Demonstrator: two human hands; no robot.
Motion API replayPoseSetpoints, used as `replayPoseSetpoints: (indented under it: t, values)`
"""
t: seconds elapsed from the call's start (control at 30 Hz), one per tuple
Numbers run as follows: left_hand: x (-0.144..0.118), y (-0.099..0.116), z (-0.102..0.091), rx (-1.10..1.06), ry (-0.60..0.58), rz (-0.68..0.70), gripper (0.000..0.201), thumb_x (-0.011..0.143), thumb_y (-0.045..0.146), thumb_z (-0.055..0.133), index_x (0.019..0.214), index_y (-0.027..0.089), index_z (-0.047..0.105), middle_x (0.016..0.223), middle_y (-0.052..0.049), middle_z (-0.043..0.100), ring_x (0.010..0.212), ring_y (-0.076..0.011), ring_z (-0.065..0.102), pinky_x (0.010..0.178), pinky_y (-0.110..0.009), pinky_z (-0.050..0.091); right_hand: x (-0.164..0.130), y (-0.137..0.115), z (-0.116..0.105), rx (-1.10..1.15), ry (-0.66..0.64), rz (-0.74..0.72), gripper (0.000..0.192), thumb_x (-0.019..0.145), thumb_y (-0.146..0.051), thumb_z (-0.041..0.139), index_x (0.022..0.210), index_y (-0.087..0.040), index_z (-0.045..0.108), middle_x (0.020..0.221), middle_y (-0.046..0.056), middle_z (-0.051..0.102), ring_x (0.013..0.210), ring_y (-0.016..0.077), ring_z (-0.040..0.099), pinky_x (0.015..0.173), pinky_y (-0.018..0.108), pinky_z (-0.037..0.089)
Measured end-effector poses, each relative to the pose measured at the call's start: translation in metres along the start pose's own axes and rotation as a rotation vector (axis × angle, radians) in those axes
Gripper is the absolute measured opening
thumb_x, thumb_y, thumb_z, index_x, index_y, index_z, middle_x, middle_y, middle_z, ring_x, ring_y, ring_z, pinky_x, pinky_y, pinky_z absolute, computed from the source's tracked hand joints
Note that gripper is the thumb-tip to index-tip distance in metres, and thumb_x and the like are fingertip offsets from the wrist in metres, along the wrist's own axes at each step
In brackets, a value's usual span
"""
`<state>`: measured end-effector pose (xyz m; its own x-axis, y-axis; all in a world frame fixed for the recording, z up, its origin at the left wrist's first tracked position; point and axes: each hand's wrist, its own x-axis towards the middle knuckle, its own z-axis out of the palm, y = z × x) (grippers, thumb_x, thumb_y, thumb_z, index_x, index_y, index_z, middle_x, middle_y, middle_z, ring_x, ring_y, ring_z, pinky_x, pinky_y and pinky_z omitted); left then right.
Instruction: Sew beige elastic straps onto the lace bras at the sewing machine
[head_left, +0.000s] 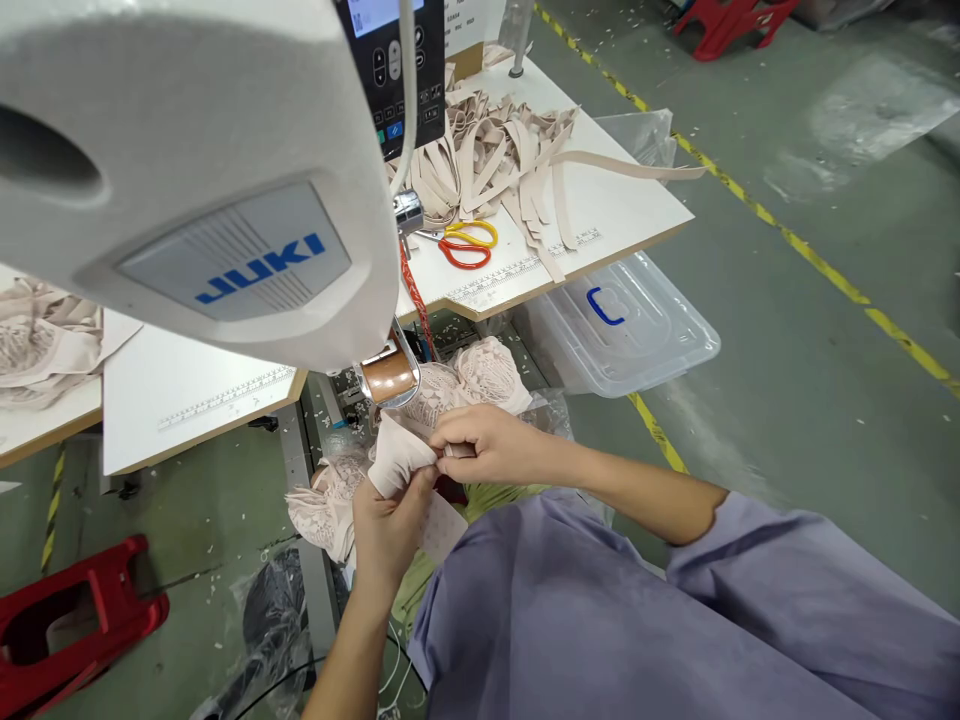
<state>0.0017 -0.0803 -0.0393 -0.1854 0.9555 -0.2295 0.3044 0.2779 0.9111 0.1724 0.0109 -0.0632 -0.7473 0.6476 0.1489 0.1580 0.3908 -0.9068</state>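
A pale pink bra [400, 458] is pinched between my two hands, below the head of the sewing machine [255, 200]. My left hand [393, 525] is closed on its smooth fabric, thumb on top. My right hand [491, 445] is closed with its fingertips on the same edge, close to the left thumb. Lace cups [491, 372] lie just past my right hand, and more lace [330, 505] hangs left of my left hand. Whether all the lace belongs to the held bra, I cannot tell.
On the white table [637, 200] lie a heap of beige strips [487, 150] and red-yellow scissors [469, 245]. A lidded clear plastic box [637, 330] stands under its edge. More pink pieces [45, 345] lie at left. A red stool [82, 620] stands on the floor.
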Motion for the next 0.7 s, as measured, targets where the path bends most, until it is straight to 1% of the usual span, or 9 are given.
replayPoseSetpoints:
  t: [0.07,0.1,0.2,0.27,0.37,0.43,0.5,0.57,0.7]
  values:
    - [0.002,0.001,0.001,-0.005,-0.049,-0.010,0.023,0.087,0.037,0.065,0.089,0.015,0.072,0.079,-0.003,0.071,0.074,-0.0180,0.062,0.069,-0.026,0.049,-0.002,0.002,0.004,0.014,0.033,0.040,0.005,0.080,-0.016,0.060,0.076,-0.017,0.063,0.069,-0.003,0.054,0.065,0.0093,0.050,0.062,0.022,0.035]
    - [0.002,0.001,0.002,0.012,-0.045,-0.007,0.022,0.088,0.036,0.065,0.091,0.015,0.072,0.082,-0.003,0.072,0.078,-0.0188,0.063,0.072,-0.027,0.050,-0.003,0.003,0.006,0.005,0.040,0.052,0.006,0.080,-0.016,0.060,0.075,-0.017,0.063,0.069,-0.003,0.054,0.065,0.0095,0.050,0.062,0.022,0.035]
    - [0.002,-0.003,0.002,0.102,0.059,0.044,0.023,0.086,0.036,0.066,0.094,0.015,0.074,0.087,-0.005,0.074,0.081,-0.0204,0.065,0.072,-0.027,0.049,-0.003,0.002,0.006,-0.037,0.058,0.082,0.009,0.081,-0.015,0.059,0.073,-0.017,0.064,0.067,-0.003,0.054,0.066,0.0106,0.049,0.062,0.024,0.034]
    - [0.004,-0.006,0.001,0.176,0.088,0.092,0.023,0.087,0.036,0.065,0.093,0.016,0.074,0.082,-0.004,0.072,0.077,-0.0194,0.063,0.069,-0.026,0.048,-0.002,0.002,0.001,0.006,0.022,0.145,0.008,0.082,-0.020,0.062,0.079,-0.017,0.068,0.072,-0.001,0.060,0.070,0.0117,0.052,0.065,0.024,0.036]
    - [0.009,-0.006,-0.005,0.196,0.017,0.071,0.027,0.092,0.040,0.059,0.090,0.016,0.071,0.072,-0.001,0.067,0.066,-0.0160,0.058,0.061,-0.024,0.044,-0.001,0.001,-0.011,0.195,-0.064,0.303,0.019,0.087,-0.031,0.061,0.096,-0.018,0.071,0.086,0.002,0.069,0.075,0.0137,0.058,0.067,0.024,0.041]
    - [0.013,-0.002,-0.010,0.145,-0.067,0.031,0.029,0.094,0.042,0.055,0.090,0.017,0.069,0.074,-0.002,0.066,0.067,-0.0154,0.058,0.062,-0.024,0.045,-0.001,-0.001,-0.018,0.233,-0.059,0.357,0.022,0.090,-0.031,0.055,0.100,-0.018,0.070,0.086,0.002,0.069,0.071,0.0129,0.056,0.064,0.024,0.040]
    - [0.015,0.004,-0.013,0.091,-0.152,0.037,0.028,0.096,0.041,0.054,0.091,0.017,0.068,0.084,-0.004,0.069,0.076,-0.0167,0.060,0.071,-0.026,0.047,-0.003,-0.004,-0.023,0.161,-0.010,0.341,0.018,0.091,-0.029,0.054,0.101,-0.019,0.065,0.083,0.000,0.066,0.065,0.0115,0.052,0.063,0.024,0.038]
    - [0.016,0.011,-0.012,0.074,-0.208,0.071,0.027,0.096,0.038,0.053,0.089,0.016,0.067,0.089,-0.005,0.068,0.083,-0.0176,0.060,0.079,-0.028,0.047,-0.005,-0.010,-0.025,0.056,0.024,0.283,0.015,0.089,-0.029,0.057,0.101,-0.020,0.057,0.081,-0.002,0.061,0.063,0.0107,0.047,0.063,0.024,0.035]
    - [0.013,0.022,-0.007,0.132,-0.214,0.110,0.024,0.096,0.034,0.053,0.092,0.016,0.067,0.087,-0.004,0.069,0.081,-0.0172,0.061,0.079,-0.028,0.047,-0.007,-0.017,-0.026,-0.080,-0.019,0.207,0.009,0.088,-0.021,0.054,0.093,-0.021,0.047,0.066,-0.007,0.045,0.057,0.0104,0.039,0.059,0.024,0.027]
